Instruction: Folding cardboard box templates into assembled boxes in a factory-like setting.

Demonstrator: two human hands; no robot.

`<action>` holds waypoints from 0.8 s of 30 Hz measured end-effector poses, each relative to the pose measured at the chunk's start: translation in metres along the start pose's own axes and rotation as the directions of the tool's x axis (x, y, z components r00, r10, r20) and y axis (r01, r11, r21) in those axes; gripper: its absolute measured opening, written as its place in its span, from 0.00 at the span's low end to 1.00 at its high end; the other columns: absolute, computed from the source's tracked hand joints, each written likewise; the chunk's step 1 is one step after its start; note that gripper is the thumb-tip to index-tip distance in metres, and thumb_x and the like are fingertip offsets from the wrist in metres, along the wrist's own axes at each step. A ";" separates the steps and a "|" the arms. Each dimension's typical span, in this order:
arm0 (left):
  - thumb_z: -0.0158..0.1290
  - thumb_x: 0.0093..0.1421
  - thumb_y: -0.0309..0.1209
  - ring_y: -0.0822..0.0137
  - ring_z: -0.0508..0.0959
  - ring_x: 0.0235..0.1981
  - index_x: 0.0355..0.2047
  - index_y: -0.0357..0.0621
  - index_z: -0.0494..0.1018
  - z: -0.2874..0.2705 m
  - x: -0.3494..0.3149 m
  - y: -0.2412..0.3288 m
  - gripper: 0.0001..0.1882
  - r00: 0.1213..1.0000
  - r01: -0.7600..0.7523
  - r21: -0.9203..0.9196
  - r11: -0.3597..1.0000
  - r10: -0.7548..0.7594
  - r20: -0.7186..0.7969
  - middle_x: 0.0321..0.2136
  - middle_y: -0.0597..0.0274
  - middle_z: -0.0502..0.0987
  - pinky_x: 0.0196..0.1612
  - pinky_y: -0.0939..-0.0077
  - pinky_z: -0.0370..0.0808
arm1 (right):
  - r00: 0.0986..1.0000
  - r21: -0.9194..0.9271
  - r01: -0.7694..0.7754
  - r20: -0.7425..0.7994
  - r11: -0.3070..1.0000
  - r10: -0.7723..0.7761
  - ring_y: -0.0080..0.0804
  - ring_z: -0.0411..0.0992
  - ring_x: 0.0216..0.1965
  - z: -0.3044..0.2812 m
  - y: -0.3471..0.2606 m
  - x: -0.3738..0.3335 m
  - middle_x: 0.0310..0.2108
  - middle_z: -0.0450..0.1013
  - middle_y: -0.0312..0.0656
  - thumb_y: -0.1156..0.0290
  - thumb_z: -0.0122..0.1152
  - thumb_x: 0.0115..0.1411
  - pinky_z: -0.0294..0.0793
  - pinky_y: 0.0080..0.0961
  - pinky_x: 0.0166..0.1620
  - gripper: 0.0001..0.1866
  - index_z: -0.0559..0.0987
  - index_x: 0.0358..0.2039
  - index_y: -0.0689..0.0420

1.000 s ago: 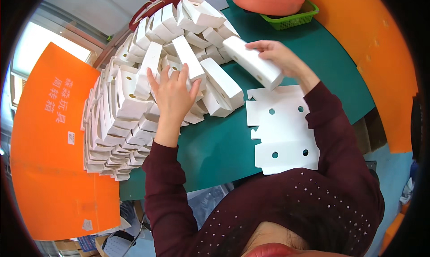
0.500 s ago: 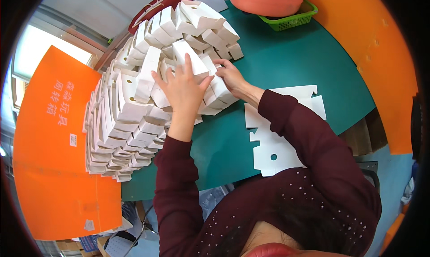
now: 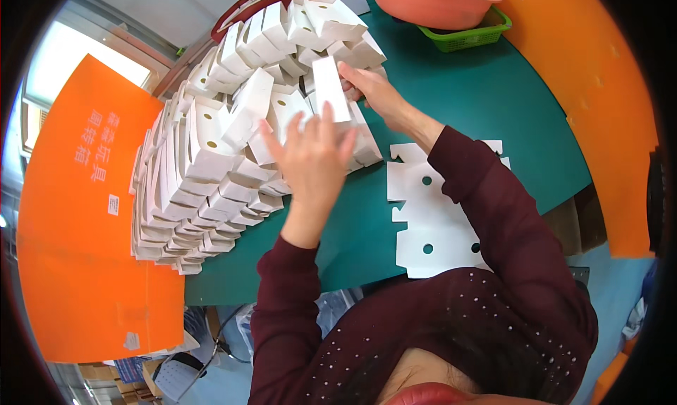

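Note:
In front of me rises a large pile of folded white card boxes point(image 3: 180, 193), stacked in rows, several with round holes. One narrow white box point(image 3: 330, 87) stands out at the pile's right side, tilted up. The fingers of my right hand point(image 3: 370, 91) are closed at its right edge; the fingertips are partly hidden. My left hand point(image 3: 314, 165) is just below that box, its fingers spread and slightly blurred, holding nothing. Under my right forearm lies a flat, unfolded white box blank point(image 3: 441, 221) with round holes and notched edges.
The green table point(image 3: 479, 94) carries the pile. A pink basin point(image 3: 437, 3) sits on a green basket point(image 3: 469, 34) at the far right. Orange panels stand at the left point(image 3: 84, 214) and right point(image 3: 599, 123). A red object point(image 3: 257, 3) lies behind the pile.
My right hand has moved up and now grips the narrow box, which stands more upright. My left hand has drawn back toward me and right, off the pile. The view has shifted slightly.

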State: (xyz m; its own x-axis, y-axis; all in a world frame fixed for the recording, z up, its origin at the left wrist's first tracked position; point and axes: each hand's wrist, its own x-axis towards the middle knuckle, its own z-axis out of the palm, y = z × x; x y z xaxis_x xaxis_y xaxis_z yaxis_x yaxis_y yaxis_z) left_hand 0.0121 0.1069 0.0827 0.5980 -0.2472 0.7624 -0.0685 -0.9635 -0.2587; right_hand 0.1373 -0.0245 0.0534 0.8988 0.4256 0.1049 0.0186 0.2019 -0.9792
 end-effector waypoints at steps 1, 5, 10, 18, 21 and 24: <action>0.62 0.52 0.46 0.64 0.76 0.46 0.46 0.48 0.77 0.001 -0.008 0.008 0.24 0.999 -0.019 -0.048 0.999 0.021 0.046 0.31 0.64 0.79 0.63 0.39 0.50 | 0.996 0.050 -0.017 0.083 0.999 0.013 0.20 0.66 0.40 0.006 -0.011 0.000 0.35 0.71 0.36 0.50 0.56 0.63 0.67 0.22 0.43 0.26 0.76 0.45 0.64; 0.63 0.51 0.44 0.63 0.73 0.48 0.49 0.48 0.76 0.006 -0.024 0.015 0.26 0.993 -0.070 -0.276 0.959 0.094 0.077 0.34 0.63 0.77 0.63 0.40 0.51 | 0.984 -0.107 0.125 0.138 0.986 -0.109 0.20 0.70 0.30 0.008 -0.011 -0.006 0.30 0.73 0.35 0.71 0.60 0.58 0.69 0.19 0.33 0.23 0.73 0.53 0.66; 0.65 0.50 0.40 0.53 0.66 0.53 0.57 0.45 0.68 0.001 -0.027 -0.029 0.34 0.933 0.229 -0.219 0.948 -0.278 -0.230 0.50 0.50 0.67 0.59 0.50 0.57 | 0.984 -0.064 0.162 -0.056 0.985 -0.166 0.19 0.73 0.33 -0.023 -0.026 -0.021 0.33 0.74 0.36 0.74 0.55 0.61 0.75 0.18 0.37 0.20 0.72 0.54 0.64; 0.65 0.50 0.39 0.50 0.63 0.53 0.61 0.47 0.63 0.003 -0.016 -0.050 0.39 0.851 0.419 -0.141 0.897 -0.443 -0.282 0.50 0.48 0.65 0.57 0.58 0.58 | 0.987 -0.262 0.016 -0.153 0.965 -0.058 0.27 0.74 0.33 -0.010 0.037 -0.021 0.32 0.77 0.44 0.69 0.59 0.58 0.73 0.26 0.39 0.21 0.76 0.50 0.65; 0.63 0.51 0.46 0.55 0.68 0.47 0.57 0.52 0.68 0.006 -0.009 -0.067 0.33 0.926 0.343 0.162 0.925 -0.304 -0.222 0.40 0.59 0.70 0.54 0.59 0.59 | 0.971 -0.511 -0.001 -0.205 0.860 -0.121 0.23 0.72 0.34 -0.001 0.039 -0.025 0.36 0.77 0.40 0.68 0.56 0.63 0.71 0.24 0.39 0.19 0.75 0.52 0.65; 0.59 0.52 0.55 0.59 0.71 0.42 0.51 0.56 0.74 0.015 -0.007 -0.076 0.29 0.936 0.353 0.278 0.893 -0.341 -0.091 0.33 0.67 0.72 0.50 0.59 0.59 | 0.959 -0.258 -0.008 -0.276 0.966 -0.065 0.24 0.71 0.32 -0.012 0.073 0.001 0.30 0.75 0.38 0.66 0.55 0.63 0.71 0.25 0.38 0.19 0.76 0.50 0.66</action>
State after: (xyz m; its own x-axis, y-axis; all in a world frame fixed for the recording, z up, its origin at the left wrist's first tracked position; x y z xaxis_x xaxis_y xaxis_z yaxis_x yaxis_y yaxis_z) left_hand 0.0247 0.1838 0.0880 0.5103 0.0880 0.8555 0.3721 -0.9194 -0.1274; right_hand 0.1445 -0.0200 -0.0201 0.9816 0.1509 0.1166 0.1233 -0.0357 -0.9917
